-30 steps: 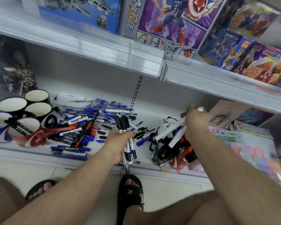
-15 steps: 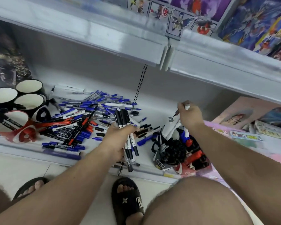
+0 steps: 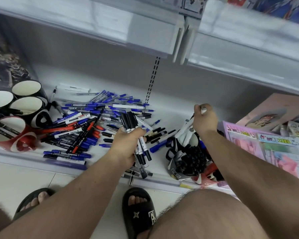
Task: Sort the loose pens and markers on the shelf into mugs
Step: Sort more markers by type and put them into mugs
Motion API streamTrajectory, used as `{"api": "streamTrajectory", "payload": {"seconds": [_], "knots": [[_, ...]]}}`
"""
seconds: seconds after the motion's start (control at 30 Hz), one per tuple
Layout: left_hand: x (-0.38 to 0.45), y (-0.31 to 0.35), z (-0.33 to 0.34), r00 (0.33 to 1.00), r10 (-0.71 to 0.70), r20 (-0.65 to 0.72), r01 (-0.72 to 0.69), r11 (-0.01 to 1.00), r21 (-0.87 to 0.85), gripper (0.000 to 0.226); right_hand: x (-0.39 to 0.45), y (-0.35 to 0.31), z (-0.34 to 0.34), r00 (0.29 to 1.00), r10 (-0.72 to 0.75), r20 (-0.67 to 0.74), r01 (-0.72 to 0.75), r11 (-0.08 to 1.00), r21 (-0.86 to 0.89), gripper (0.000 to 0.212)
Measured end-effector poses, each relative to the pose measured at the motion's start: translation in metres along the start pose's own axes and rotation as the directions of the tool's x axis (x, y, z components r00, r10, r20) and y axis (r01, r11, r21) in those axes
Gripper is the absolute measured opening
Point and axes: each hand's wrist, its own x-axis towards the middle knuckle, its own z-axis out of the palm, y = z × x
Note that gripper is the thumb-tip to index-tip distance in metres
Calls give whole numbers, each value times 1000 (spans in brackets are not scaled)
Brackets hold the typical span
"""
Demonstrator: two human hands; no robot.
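left hand (image 3: pixel 126 144) grips black markers (image 3: pixel 134 135), bunched for 1 drop, long axis upright, caps up-away | right hand (image 3: pixel 204 119) pinches white marker (image 3: pixel 188 125) slanting down into mug (image 3: pixel 183 163), cap up | loose pens (image 3: pixel 93 121) on shelf (image 3: pixel 162 104), mixed directions

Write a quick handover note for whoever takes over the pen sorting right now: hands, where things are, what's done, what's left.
Left hand grips a bundle of black-capped markers above the shelf.
Right hand holds a white marker over the mugs on the right, which already hold markers.
Done: those right-side mugs are partly filled.
Left: the big loose pile of blue, red and black pens mid-shelf; most of the mugs at far left look empty.
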Motion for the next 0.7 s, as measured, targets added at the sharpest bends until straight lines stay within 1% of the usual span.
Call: {"api": "streamTrajectory", "payload": {"seconds": [0.13, 0.23, 0.3, 0.4, 0.43, 0.47, 0.5, 0.57, 0.63, 0.7], "knots": [[1, -2, 2, 1000, 9, 5, -9, 999, -38, 20, 3, 9, -1, 992, -127, -25, 123, 985, -122, 19], [1, -4, 2, 1000, 15, 4, -15, 999, -35, 18, 3, 12, 5, 984, -179, 12, 179, 979, -100, 8], [0, -5, 2, 1000, 9, 9, -9, 999, -40, 19, 3, 15, 12, 990, -130, 54, 132, 991, -34, 9], [1, -5, 3, 1000, 8, 7, -7, 999, -41, 20, 1, 15, 21, 996, 39, 76, -49, 988, 146, 12], [1, -5, 2, 1000, 10, -1, -11, 999, -35, 19, 1, 16, 22, 994, 77, 75, -89, 981, 175, 13], [1, -5, 1, 1000, 13, -8, -13, 999, -30, 18, 2, 19, 21, 992, 99, 76, -110, 980, 167, 13], [1, -4, 0, 1000, 14, -13, -15, 1000, -27, 18, 1, 22, 20, 990, 116, 81, -127, 983, 135, 15], [3, -3, -2, 1000, 15, -15, -16, 1000, -24, 19, 0, 32, 15, 989, 128, 80, -130, 991, 14, 22], [4, -3, -3, 1000, 12, -15, -13, 1000, -22, 19, 1, 43, 11, 996, 79, 52, -72, 991, -111, 31], [6, -4, -4, 1000, 13, -8, -13, 999, -29, 20, 0, 49, 6, 1000, -28, 9, 29, 985, -170, 36]]}}
